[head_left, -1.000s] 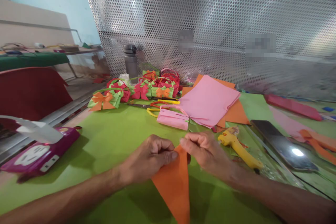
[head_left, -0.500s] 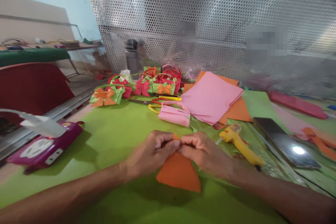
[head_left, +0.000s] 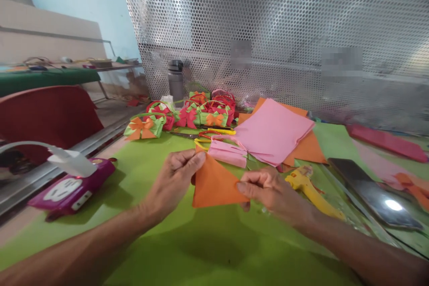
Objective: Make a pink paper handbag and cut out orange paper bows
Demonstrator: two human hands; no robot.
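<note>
A folded triangle of orange paper (head_left: 216, 183) is held between my two hands, above the green work surface (head_left: 150, 241). My left hand (head_left: 176, 178) pinches its upper left corner between thumb and fingers. The right corner is gripped by my right hand (head_left: 268, 190), thumb on top. Just beyond the paper lies a small pink paper bag (head_left: 228, 152) with a handle. Scissors (head_left: 187, 135) with red and yellow handles rest behind it. To the right of my right hand is a yellow glue gun (head_left: 311, 190).
Small paper bags with bows (head_left: 144, 127) stand at the back left, near a grey bottle (head_left: 176, 82). Pink sheets (head_left: 273, 129) lie over orange ones. A purple power strip (head_left: 75, 187) with a white plug sits left; a phone (head_left: 372, 192) with its light on lies right.
My hands have moved apart from the paper's top point. The left now holds the upper left corner and the right the right corner; the paper has turned. The view has tilted up slightly.
</note>
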